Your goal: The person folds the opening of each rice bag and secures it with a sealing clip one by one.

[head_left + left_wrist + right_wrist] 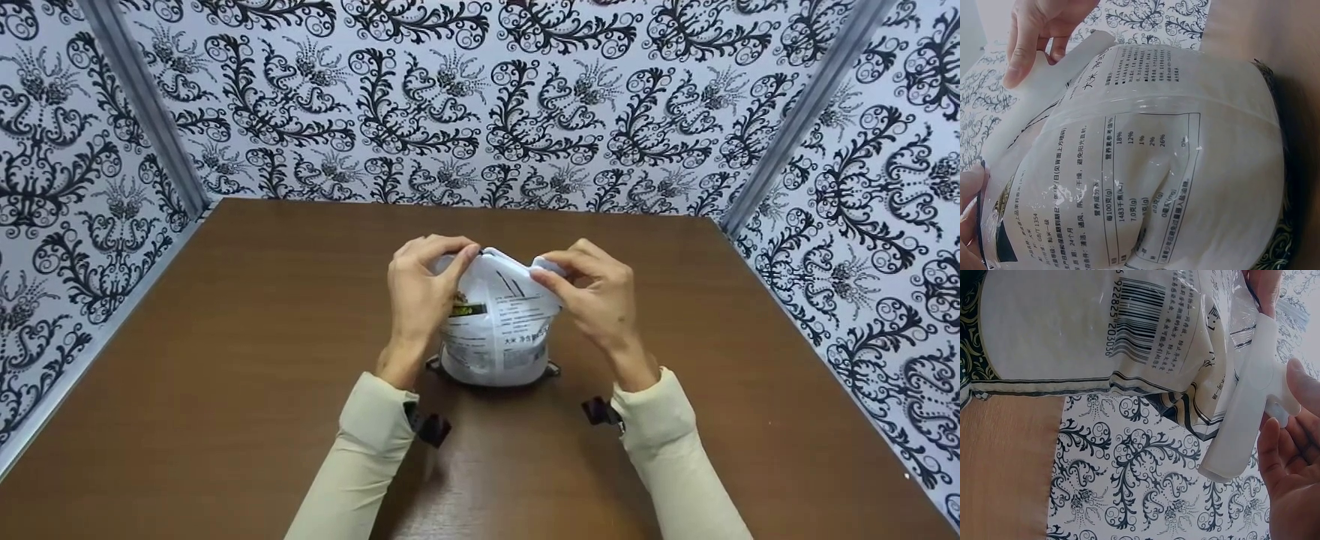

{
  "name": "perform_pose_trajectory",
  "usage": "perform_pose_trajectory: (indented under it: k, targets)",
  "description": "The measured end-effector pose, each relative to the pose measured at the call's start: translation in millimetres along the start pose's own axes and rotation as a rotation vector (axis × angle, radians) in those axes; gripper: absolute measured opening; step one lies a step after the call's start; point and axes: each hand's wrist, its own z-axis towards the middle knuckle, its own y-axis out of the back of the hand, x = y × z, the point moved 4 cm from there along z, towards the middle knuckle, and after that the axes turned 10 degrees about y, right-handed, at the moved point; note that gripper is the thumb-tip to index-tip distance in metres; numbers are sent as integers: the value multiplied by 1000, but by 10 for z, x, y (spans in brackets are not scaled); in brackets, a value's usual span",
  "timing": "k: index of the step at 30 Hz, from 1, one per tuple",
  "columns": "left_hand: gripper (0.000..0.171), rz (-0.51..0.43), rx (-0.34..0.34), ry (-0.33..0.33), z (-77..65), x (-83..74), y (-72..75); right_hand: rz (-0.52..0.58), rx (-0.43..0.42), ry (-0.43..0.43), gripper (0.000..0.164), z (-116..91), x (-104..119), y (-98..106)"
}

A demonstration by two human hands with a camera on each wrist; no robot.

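A clear-and-white bag of rice [495, 330] printed with black text stands upright on the wooden table. Along its top lies a white plastic sealing clip [1244, 405] with a short spout sticking out of one side. My left hand [424, 281] pinches the bag's top edge at the left end, thumb nearest me. On the other side my right hand [596, 289] holds the clip by its spout, thumb and fingers on either side. In the left wrist view the nutrition table on the bag [1145, 180] faces the camera; only part of the left hand [968, 197] shows there.
A brown wooden table [262, 315] spreads around the bag. Patterned black-and-white walls [480, 97] enclose it at the back and sides, with grey metal posts [146, 105] at the corners. Dark wrist cameras [433, 430] hang below both sleeves.
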Motion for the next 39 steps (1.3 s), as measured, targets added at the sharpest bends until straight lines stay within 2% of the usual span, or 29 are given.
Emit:
perform_pose_trajectory:
  k: [10,17,24,32,39]
  targets:
    - [10,3,-4,0,1,3,-8,-7,-6,14,18,2,4,-2]
    - [11,22,-21,-55,-6,-22,-12,26,-11,39,20,25,39,-25]
    - [12,11,-17,-44,-10,-30,-6,25,-11,34,21,20,43,-31]
    - [12,-32,-3,38,-12,-24,3,19,-13,34,20,30,51,-46]
    - [12,-49,-1,17,-6,-18,-4,28,-21,37,21,42,64,-69]
